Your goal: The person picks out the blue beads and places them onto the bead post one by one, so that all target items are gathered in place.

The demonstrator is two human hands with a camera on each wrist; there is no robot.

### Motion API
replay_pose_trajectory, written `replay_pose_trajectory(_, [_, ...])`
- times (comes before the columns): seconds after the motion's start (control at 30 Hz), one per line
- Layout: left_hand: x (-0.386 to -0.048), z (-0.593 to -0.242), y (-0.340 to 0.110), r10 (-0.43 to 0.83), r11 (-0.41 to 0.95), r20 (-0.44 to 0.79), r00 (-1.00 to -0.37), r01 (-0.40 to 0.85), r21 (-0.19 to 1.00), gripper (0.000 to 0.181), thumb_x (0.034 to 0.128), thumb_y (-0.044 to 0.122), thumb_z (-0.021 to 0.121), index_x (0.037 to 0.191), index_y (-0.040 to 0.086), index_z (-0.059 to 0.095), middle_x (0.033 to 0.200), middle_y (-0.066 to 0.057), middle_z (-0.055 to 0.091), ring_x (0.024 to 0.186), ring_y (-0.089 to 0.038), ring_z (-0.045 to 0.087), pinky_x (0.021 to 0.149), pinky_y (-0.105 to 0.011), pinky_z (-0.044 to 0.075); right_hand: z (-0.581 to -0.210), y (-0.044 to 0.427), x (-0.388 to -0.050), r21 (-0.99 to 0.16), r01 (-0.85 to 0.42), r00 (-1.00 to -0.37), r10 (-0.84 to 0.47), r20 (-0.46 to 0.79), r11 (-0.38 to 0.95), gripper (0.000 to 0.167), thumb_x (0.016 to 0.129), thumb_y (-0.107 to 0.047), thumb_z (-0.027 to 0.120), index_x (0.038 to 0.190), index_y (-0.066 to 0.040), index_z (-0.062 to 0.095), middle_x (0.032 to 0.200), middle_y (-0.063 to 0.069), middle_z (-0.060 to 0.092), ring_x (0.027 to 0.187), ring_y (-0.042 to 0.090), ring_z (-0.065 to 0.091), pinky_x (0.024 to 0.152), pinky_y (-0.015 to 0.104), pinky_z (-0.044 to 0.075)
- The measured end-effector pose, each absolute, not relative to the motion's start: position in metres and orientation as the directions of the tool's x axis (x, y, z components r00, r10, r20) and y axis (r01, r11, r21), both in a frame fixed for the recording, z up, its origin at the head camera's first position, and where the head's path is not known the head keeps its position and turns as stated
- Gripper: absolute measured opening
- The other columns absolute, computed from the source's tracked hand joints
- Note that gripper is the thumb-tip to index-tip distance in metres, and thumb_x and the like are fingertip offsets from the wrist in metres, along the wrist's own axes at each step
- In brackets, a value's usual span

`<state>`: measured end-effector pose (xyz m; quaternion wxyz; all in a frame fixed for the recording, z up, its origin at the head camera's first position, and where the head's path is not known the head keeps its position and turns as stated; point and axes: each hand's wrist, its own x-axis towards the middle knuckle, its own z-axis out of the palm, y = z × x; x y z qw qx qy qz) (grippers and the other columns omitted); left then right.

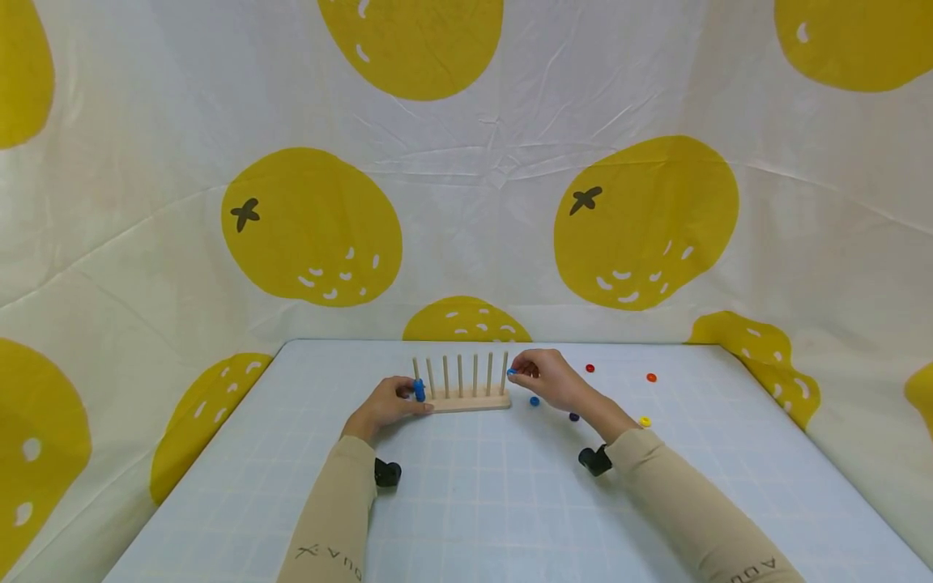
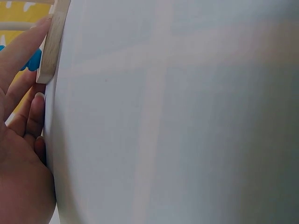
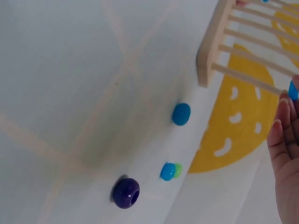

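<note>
A wooden peg rack (image 1: 470,401) with several upright pegs stands on the table. Blue beads (image 1: 419,390) are stacked on its leftmost peg. My left hand (image 1: 389,402) grips the left end of the base, thumb along the front edge and the other fingers behind. Beside the upper part of the rightmost peg, my right hand (image 1: 548,378) pinches a blue bead (image 1: 513,372) between thumb and fingertips. The right wrist view shows this bead (image 3: 293,90) only partly, at the peg's tip; whether it is around the peg, I cannot tell.
Right of the rack lie a loose blue bead (image 1: 534,401), a purple bead (image 1: 574,417), a yellow bead (image 1: 645,421), a red bead (image 1: 590,368) and an orange-red bead (image 1: 651,377). A green bead (image 3: 178,171) shows behind another blue one. A fruit-printed curtain (image 1: 466,243) hangs behind the table.
</note>
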<state>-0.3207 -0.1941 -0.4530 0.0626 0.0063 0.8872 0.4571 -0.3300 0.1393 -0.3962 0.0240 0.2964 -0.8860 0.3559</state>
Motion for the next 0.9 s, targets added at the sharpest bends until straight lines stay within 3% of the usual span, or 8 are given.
replay_pose_trajectory(0.9, [-0.323, -0.454, -0.194, 0.054, 0.595, -0.124, -0.991, -0.068, 0.801, 0.06, 0.0827, 0.031, 0.088, 0.129, 0.002, 0.064, 0.117, -0.013, 0.06, 0.106, -0.029, 0.051, 0.099, -0.047, 0.044, -0.372, 0.065, -0.32, -0.587, -0.655, -0.727, -0.607, 0.32, 0.476, 0.013, 0.1, -0.018, 0.069, 0.107, -0.008, 0.072, 0.091, -0.003, 0.066, 0.081, 0.014, 0.056, 0.072, 0.026, 0.05])
